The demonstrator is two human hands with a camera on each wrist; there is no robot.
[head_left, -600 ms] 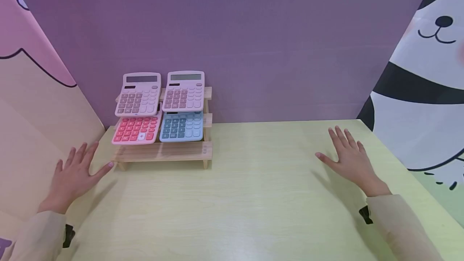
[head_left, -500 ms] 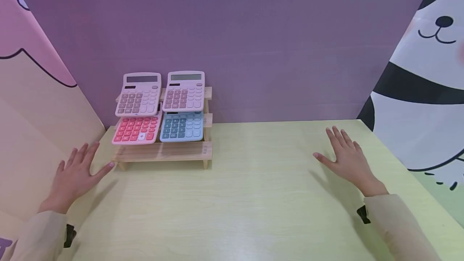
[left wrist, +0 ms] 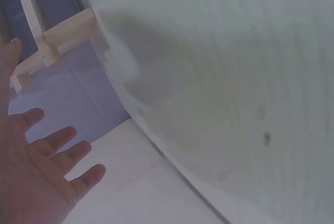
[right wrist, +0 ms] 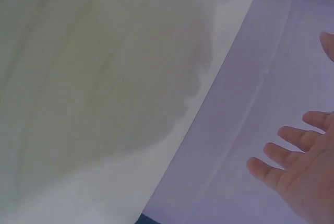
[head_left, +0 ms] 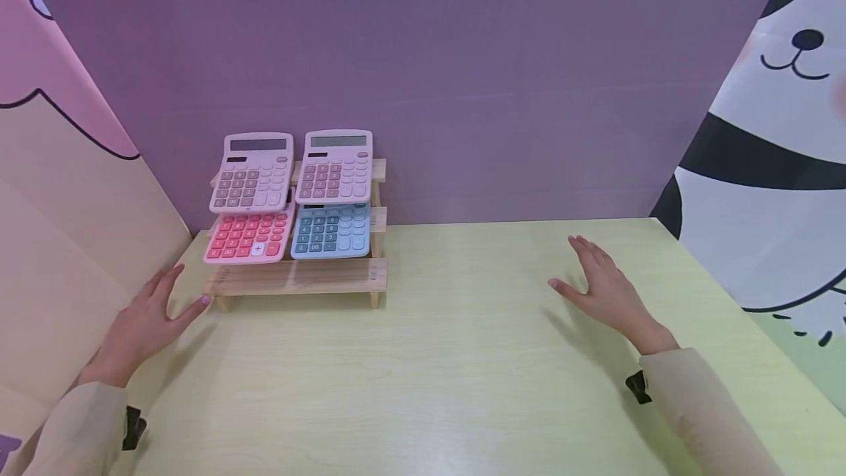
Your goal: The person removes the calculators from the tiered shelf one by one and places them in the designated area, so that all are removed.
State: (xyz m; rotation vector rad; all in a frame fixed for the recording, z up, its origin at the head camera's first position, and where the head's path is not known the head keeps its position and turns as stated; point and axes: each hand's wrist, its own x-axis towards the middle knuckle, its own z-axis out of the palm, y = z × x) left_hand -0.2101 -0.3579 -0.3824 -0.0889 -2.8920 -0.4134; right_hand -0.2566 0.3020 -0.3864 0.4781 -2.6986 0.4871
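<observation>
Two pale pink-lilac calculators, one on the left [head_left: 252, 171] and one on the right [head_left: 335, 166], lean on the top of a wooden tiered rack [head_left: 297, 278]. Below them rest a pink calculator [head_left: 248, 237] with red keys and a blue calculator [head_left: 330, 231]; the upper pair hides their top parts. My left hand [head_left: 142, 329] is spread beside the rack's left front corner, its thumb near the lowest tier, holding nothing. Far to the right, my right hand [head_left: 611, 296] hovers over the table with fingers extended and nothing in it.
The pale wooden table [head_left: 423, 373] stretches between the hands. A purple backdrop [head_left: 502, 87] stands along its back edge. Side panels printed with cartoon animals rise at left and right, the right panel [head_left: 780, 233] showing a black-and-white figure.
My right hand has moved left over the table, its fingers drawing closer together. My left hand has turned slightly and shifted a little right. The calculators and rack stay put.
</observation>
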